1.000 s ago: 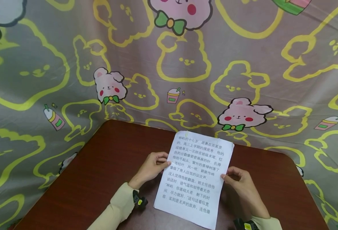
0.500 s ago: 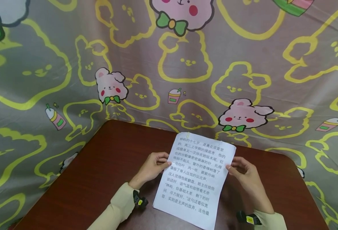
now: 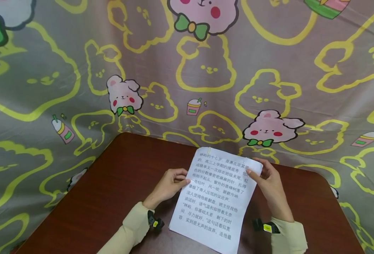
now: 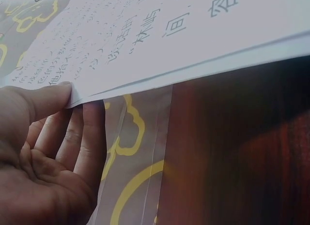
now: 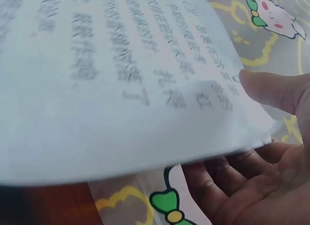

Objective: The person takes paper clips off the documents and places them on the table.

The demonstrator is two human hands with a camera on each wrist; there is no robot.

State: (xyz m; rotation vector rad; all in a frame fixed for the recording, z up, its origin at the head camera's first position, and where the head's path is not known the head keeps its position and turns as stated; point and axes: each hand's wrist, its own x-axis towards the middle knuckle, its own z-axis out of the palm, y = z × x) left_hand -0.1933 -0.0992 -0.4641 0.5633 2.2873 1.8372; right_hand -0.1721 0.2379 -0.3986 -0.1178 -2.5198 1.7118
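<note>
A stack of printed paper sheets (image 3: 213, 201), tilted up over the table, faces me with lines of Chinese characters. A yellow paper clip (image 3: 209, 150) sits on its top edge. My left hand (image 3: 167, 185) pinches the left edge; the left wrist view shows the thumb on the front of the paper (image 4: 160, 55) and the fingers behind. At the upper right corner my right hand (image 3: 271, 188) holds the stack, thumb over the printed side. In the right wrist view, the right hand's fingers (image 5: 237, 174) lie beneath the sheets, their tips partly hidden.
The dark reddish-brown table (image 3: 88, 197) spreads under both arms. Behind it and along its sides hangs a grey curtain (image 3: 161, 70) with yellow outlines and cartoon rabbits. Each wrist wears a black strap (image 3: 155, 223) with a yellow-marked device.
My right hand has slid up along the right edge to the upper right corner, its thumb now over the front. The left hand keeps its place; the sheets shift only slightly.
</note>
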